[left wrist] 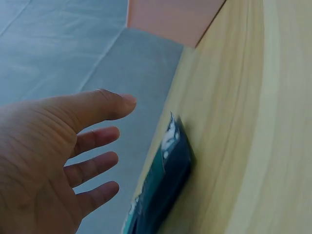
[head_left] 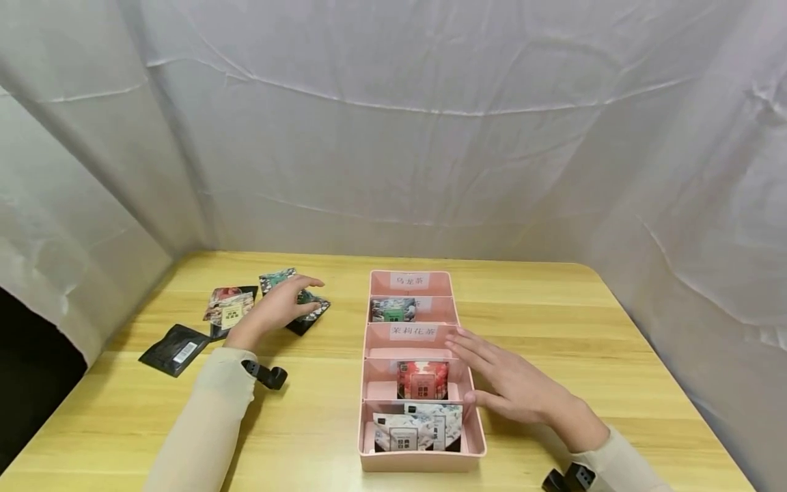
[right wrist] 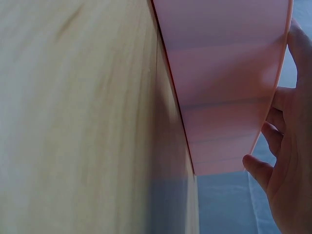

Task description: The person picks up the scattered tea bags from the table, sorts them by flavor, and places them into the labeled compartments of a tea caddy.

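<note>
My left hand (head_left: 279, 307) hovers at the left over green-patterned tea sachets (head_left: 315, 311), thumb and fingers apart and nothing between them. In the left wrist view a dark-backed sachet (left wrist: 165, 175) stands out on the table below that hand (left wrist: 53, 156). A pink divided box (head_left: 423, 465) with labelled compartments is in the middle. Along its right rim rests my right hand (head_left: 513, 376), fingers extended; the right wrist view shows its fingertips at the edge of the side wall (right wrist: 224, 78). Inside lie a green sachet (head_left: 393, 311), a red sachet (head_left: 423, 380) and white sachets (head_left: 402, 436) at the front.
Left of my left hand lie a red sachet (head_left: 223, 295), a cream sachet (head_left: 233, 313) partly over it, and a black sachet (head_left: 175, 348) turned face down. The wooden table (head_left: 565, 314) ends at a pale cloth backdrop (head_left: 399, 171).
</note>
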Demonstrator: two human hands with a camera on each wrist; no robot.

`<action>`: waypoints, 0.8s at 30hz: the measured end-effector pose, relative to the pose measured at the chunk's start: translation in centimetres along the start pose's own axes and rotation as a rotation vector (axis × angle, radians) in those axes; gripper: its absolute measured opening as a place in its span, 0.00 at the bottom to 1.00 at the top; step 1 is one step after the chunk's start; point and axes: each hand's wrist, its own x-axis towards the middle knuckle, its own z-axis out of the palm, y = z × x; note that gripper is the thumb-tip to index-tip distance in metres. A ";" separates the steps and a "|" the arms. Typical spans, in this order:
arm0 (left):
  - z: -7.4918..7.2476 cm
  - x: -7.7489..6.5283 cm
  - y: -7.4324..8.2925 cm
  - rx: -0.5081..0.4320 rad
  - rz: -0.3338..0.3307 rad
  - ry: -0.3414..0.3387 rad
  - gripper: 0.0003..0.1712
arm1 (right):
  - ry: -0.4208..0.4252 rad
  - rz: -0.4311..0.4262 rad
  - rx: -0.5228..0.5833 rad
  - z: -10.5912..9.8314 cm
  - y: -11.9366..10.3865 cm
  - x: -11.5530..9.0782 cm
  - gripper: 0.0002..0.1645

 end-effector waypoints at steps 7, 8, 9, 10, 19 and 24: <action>0.4 0.1 -1.1 0.019 -0.021 -0.046 0.32 | -0.005 0.007 0.004 -0.1 -0.1 0.0 0.48; 0.5 0.1 -1.3 0.019 -0.031 -0.055 0.32 | -0.006 0.005 0.001 -0.1 -0.1 0.0 0.48; 0.5 0.1 -1.4 0.016 -0.042 -0.062 0.33 | -0.006 0.006 0.002 0.0 -0.1 0.0 0.48; 0.6 0.1 -1.5 0.013 -0.052 -0.068 0.33 | -0.007 0.005 0.001 0.0 -0.1 -0.1 0.47; 1.3 0.1 -2.4 0.018 -0.085 -0.066 0.37 | -0.007 0.008 -0.004 0.0 -0.1 -0.1 0.47; 1.4 0.1 -2.2 0.036 -0.098 -0.064 0.42 | -0.007 0.008 -0.007 0.0 -0.1 -0.1 0.47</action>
